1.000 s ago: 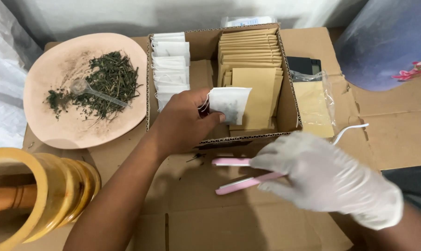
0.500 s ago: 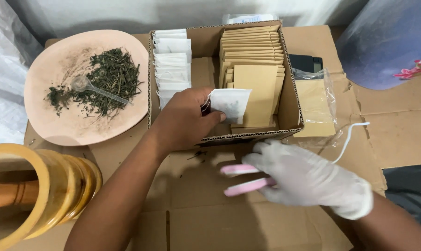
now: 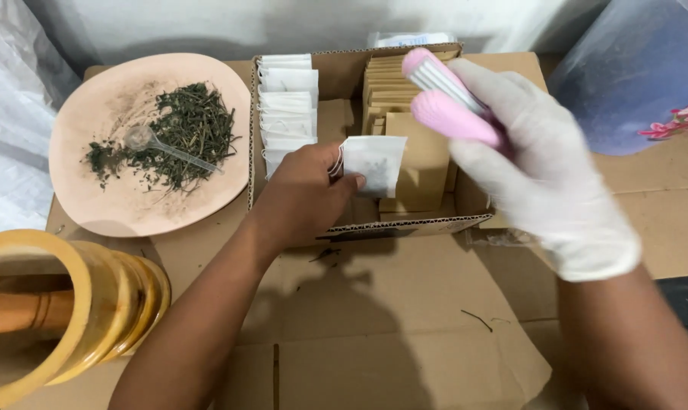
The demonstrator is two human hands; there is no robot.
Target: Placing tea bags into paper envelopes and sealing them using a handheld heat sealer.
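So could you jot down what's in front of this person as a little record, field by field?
Left hand: bare left hand pinches a small white sachet over the cardboard box
Right hand: gloved right hand grips a pink clip-like tool, raised above the box
Box contents: white sachets in one row, brown envelopes in another
Plate: pink plate with dried green herbs and a clear plastic scoop
Near left: wooden mortar with pestle
Surface: flattened cardboard

Flattened cardboard (image 3: 404, 326), pale wall (image 3: 207, 23)
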